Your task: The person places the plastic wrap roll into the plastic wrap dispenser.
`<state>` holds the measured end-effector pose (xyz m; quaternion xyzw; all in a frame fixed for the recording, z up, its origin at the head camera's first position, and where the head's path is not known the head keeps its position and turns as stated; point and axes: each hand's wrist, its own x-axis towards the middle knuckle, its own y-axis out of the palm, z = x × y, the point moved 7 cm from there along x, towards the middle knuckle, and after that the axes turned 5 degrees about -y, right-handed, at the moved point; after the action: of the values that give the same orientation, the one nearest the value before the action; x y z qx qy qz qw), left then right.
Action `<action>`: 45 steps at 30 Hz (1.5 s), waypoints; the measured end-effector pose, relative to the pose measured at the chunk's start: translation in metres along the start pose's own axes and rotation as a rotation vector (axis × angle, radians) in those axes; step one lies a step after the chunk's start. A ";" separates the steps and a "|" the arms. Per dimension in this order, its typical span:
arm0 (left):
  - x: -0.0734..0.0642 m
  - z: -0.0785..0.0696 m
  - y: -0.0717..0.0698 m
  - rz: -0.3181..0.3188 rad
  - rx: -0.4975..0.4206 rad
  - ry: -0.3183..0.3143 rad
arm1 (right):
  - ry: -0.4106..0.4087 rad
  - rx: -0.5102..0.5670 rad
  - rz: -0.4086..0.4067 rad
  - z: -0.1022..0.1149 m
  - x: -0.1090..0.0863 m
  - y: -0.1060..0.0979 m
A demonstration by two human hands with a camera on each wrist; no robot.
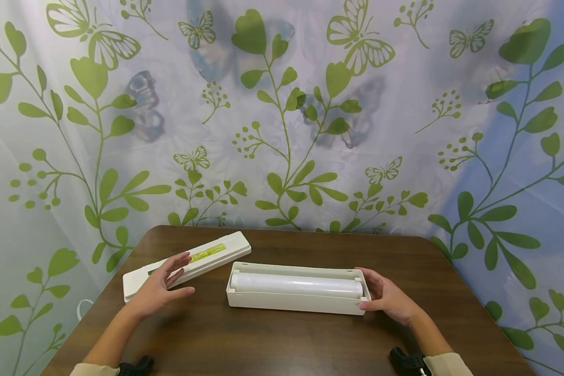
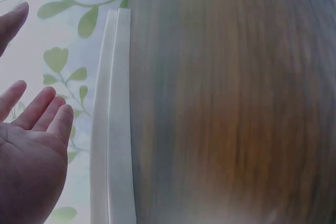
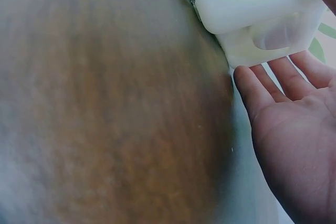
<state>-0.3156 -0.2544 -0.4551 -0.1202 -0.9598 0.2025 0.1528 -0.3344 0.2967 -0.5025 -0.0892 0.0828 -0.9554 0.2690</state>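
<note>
A long white plastic wrap box [image 1: 296,304] lies uncovered on the table, with a shiny roll of plastic wrap [image 1: 296,283] inside it. My right hand [image 1: 390,298] holds the box's right end, thumb at the front corner and fingers round the back. In the right wrist view the fingertips meet the underside of the white box end [image 3: 262,51]. My left hand [image 1: 157,292] is spread, fingers apart and holding nothing, in front of the box's white lid [image 1: 235,244]. The lid lies slanted at the back left, a yellow-green label on top, partly covered by that hand.
Everything lies on a dark brown wooden table [image 1: 272,344]. Behind it hangs a pale curtain [image 1: 282,156] with green leaves and butterflies. A white cord loop [image 1: 82,308] shows beyond the table's left edge.
</note>
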 end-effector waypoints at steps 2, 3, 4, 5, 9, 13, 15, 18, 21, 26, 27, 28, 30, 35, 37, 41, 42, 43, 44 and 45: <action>-0.002 0.002 -0.005 -0.017 0.010 0.014 | 0.007 0.000 0.000 0.000 0.000 0.000; -0.003 0.003 -0.008 -0.022 0.017 0.018 | 0.011 0.004 -0.002 0.000 0.000 0.001; -0.004 0.004 -0.010 -0.027 0.025 0.021 | 0.009 0.005 -0.001 0.000 0.000 0.001; -0.004 0.005 -0.013 -0.037 0.034 0.022 | 0.007 0.005 0.001 0.001 0.000 0.001; -0.008 0.011 -0.024 -0.067 0.047 0.008 | 0.004 0.001 0.003 0.000 -0.001 0.001; -0.012 0.016 -0.035 -0.092 0.042 0.000 | -0.016 -0.004 0.011 0.000 -0.001 0.000; -0.014 0.019 -0.039 -0.101 0.046 0.002 | -0.031 0.005 0.015 0.000 0.000 0.000; -0.017 0.023 -0.046 -0.128 0.064 0.006 | -0.042 0.019 0.020 0.000 0.000 -0.001; -0.020 0.026 -0.053 -0.154 0.083 0.007 | -0.045 0.023 0.020 0.000 0.000 -0.001; -0.024 0.033 -0.062 -0.173 0.099 -0.004 | -0.038 0.018 0.018 -0.003 0.000 -0.002; -0.025 0.034 -0.063 -0.179 0.106 -0.009 | -0.038 0.016 0.017 -0.003 -0.001 -0.002; -0.025 0.035 -0.065 -0.185 0.113 -0.008 | -0.037 0.015 0.016 -0.004 -0.001 -0.002; -0.027 0.036 -0.068 -0.200 0.126 -0.004 | -0.035 0.011 0.013 -0.004 -0.001 -0.003; -0.032 0.036 -0.077 -0.221 0.147 0.001 | -0.033 0.007 0.015 -0.003 -0.001 -0.002; -0.034 0.038 -0.080 -0.223 0.165 -0.010 | -0.038 0.007 0.018 -0.003 -0.002 -0.001; -0.039 0.043 -0.086 -0.234 0.219 -0.052 | -0.048 0.009 0.021 -0.003 -0.002 -0.002; -0.041 0.044 -0.088 -0.240 0.245 -0.069 | -0.050 0.009 0.021 -0.003 -0.002 -0.002; -0.042 0.045 -0.089 -0.250 0.274 -0.087 | -0.050 0.010 0.021 -0.003 -0.002 -0.002; -0.043 0.046 -0.091 -0.255 0.297 -0.108 | -0.050 0.010 0.022 -0.003 -0.002 -0.002; -0.044 0.047 -0.092 -0.263 0.327 -0.128 | -0.050 0.011 0.022 -0.003 -0.003 -0.002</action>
<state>-0.3062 -0.3656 -0.4674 0.0457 -0.9293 0.3412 0.1340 -0.3339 0.3005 -0.5050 -0.1105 0.0718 -0.9503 0.2821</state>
